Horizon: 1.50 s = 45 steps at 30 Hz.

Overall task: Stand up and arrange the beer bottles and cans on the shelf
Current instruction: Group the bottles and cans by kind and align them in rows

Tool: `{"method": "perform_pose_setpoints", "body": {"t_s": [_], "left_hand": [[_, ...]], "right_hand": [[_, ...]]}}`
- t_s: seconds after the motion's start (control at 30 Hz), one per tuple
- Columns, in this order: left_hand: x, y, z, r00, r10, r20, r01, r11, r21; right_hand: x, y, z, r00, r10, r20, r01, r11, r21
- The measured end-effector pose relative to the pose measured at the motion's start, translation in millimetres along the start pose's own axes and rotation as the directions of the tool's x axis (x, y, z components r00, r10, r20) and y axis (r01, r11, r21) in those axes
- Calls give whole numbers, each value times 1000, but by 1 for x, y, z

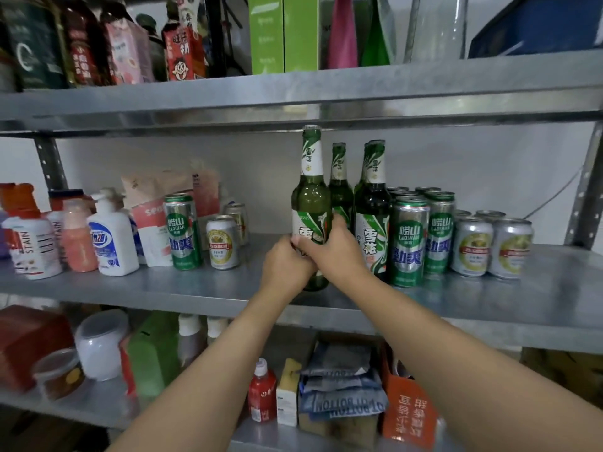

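Observation:
A green beer bottle (pixel 311 197) stands upright on the middle metal shelf (pixel 228 288). My left hand (pixel 287 265) and my right hand (pixel 332 246) both wrap its lower body. Right beside it stand two more green bottles (pixel 372 203), then tall green cans (pixel 411 239) and short silver cans (pixel 492 246) in rows. Further left, apart from the group, stand one tall green can (pixel 182 231) and two short silver cans (pixel 222 242).
Cleaning bottles (pixel 111 236) and pouches crowd the shelf's left end. The upper shelf (pixel 293 89) hangs just above the bottle tops. A shelf post (pixel 584 190) stands at the right. Boxes and jars fill the lower shelf.

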State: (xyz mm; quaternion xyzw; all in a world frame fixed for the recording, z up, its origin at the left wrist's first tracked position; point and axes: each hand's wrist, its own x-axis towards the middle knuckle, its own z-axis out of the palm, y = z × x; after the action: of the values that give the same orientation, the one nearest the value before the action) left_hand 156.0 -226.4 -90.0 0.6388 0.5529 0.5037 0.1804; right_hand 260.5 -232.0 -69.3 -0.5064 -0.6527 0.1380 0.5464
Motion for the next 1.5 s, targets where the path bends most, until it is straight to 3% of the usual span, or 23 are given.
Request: {"method": "perform_pose_setpoints", "body": {"t_s": [0.1, 0.2, 0.37, 0.57, 0.63, 0.73, 0.87, 1.0, 1.13, 1.5], "left_hand": [[7, 5, 12, 1000, 5, -31, -5, 1000, -2], [10, 3, 27, 1000, -23, -20, 23, 1000, -11], [15, -5, 46, 999, -28, -32, 28, 1000, -4], [21, -11, 53, 1000, -10, -11, 9, 999, -34], [21, -14, 55, 1000, -6, -24, 5, 999, -35], [20, -20, 57, 1000, 18, -1, -18, 996, -84], [22, -27, 54, 988, 14, 157, 32, 957, -287], [26, -33, 55, 964, -10, 267, 116, 916, -385], [27, -37, 55, 956, 17, 292, 110, 905, -411], [32, -39, 62, 944, 67, 322, 82, 899, -431]], "right_hand": [[-21, 22, -19, 990, -124, -70, 121, 991, -48], [-34, 51, -33, 985, -145, -93, 137, 987, -88], [-26, 86, -51, 973, -210, 94, 220, 969, -115], [-21, 101, -51, 954, -235, 188, 259, 959, -114], [-20, 104, -50, 963, -186, 194, 203, 977, -71], [-18, 106, -51, 984, -22, 175, -1, 991, 131], [-14, 101, -57, 976, 106, 188, -158, 945, 287], [-11, 96, -63, 937, 268, 224, -341, 842, 418], [-11, 93, -67, 917, 306, 257, -396, 777, 490], [-9, 95, -65, 910, 312, 273, -410, 772, 485]]}}
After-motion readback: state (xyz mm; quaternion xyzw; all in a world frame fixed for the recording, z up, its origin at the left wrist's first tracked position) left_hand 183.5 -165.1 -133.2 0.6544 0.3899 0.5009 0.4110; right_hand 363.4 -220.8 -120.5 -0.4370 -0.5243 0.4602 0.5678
